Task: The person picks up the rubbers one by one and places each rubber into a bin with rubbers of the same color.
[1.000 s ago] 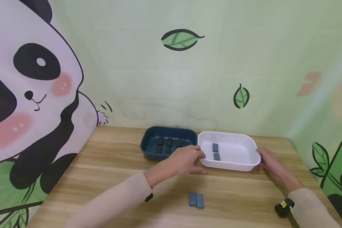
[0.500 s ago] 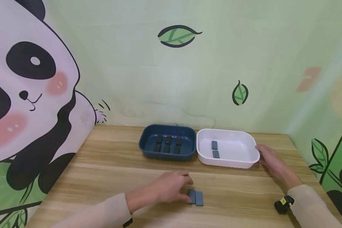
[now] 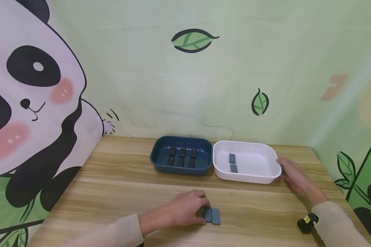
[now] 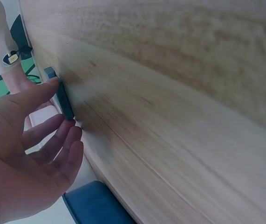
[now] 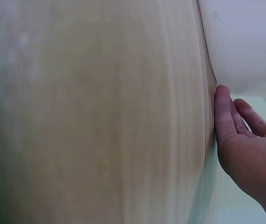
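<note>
My left hand (image 3: 190, 209) pinches a small blue-grey rectangular tile (image 3: 207, 214) lying on the table, thumb at its near end and fingertips at its far end. In the left wrist view, the tile (image 4: 64, 100) spans between thumb and fingers. A second blue-grey tile (image 3: 215, 216) lies right beside it. My right hand (image 3: 295, 175) holds the right end of a white basin (image 3: 247, 177), thumb at the rim. The right wrist view shows its fingers (image 5: 223, 112) near the basin's base. Inside the basin, two blue-grey tiles (image 3: 232, 158) lie toward the left.
A dark blue basin (image 3: 180, 169) stands against the white one's left side, with several dark tiles (image 3: 182, 152) in two rows. Both rest near the back of the wooden table (image 3: 117, 192). Behind rises a green wall (image 3: 142, 68) with a panda picture.
My left hand has left the gap between the basins, come down toward the front of the table, and closed on the left tile. The right hand stays at the white basin.
</note>
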`<state>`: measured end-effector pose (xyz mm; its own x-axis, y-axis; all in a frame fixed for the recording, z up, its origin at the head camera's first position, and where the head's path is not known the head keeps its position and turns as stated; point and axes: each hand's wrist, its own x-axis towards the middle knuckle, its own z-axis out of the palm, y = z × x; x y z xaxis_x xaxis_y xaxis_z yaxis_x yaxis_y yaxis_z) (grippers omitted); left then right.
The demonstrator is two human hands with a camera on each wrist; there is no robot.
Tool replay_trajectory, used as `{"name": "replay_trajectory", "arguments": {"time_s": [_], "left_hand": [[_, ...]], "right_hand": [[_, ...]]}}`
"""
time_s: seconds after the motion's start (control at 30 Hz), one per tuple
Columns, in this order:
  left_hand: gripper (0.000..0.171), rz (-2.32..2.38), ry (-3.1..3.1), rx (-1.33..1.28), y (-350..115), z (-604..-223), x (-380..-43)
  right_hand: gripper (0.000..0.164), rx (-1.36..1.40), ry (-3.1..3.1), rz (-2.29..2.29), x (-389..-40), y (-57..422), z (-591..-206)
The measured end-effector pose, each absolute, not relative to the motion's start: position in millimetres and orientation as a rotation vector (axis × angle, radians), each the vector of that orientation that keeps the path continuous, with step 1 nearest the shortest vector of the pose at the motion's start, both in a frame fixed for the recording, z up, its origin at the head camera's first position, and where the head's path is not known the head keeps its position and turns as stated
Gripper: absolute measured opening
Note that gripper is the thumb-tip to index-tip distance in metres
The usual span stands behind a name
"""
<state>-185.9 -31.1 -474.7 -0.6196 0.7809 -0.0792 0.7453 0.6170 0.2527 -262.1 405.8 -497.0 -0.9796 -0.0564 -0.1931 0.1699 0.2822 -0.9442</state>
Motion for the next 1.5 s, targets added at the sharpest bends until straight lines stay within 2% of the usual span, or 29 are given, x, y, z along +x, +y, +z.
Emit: {"name": "replay_trajectory", "arguments": {"time_s": [0.27,0.63,1.03,1.23,1.5], "left_hand": [[0.041,0.327,2.644,1.248,-31,-472,-190],[0.041,0.484,2.695,1.214,-19,-442,-223],[0.042,0.598,2.748,1.274,31,-421,-265],[0.045,0.679,2.766,1.239,60,-423,-294],[0.045,0.734,2.768,1.154,94,-424,-324]], "right_hand": [[0.067,0.115,2.375,-1.736,-264,406,-496],[0.07,0.133,2.371,-1.699,-263,405,-494],[0.069,0.137,2.396,-1.707,-262,404,-496],[0.065,0.137,2.376,-1.756,-260,404,-500],[0.069,0.12,2.376,-1.742,-261,406,-499]]}}
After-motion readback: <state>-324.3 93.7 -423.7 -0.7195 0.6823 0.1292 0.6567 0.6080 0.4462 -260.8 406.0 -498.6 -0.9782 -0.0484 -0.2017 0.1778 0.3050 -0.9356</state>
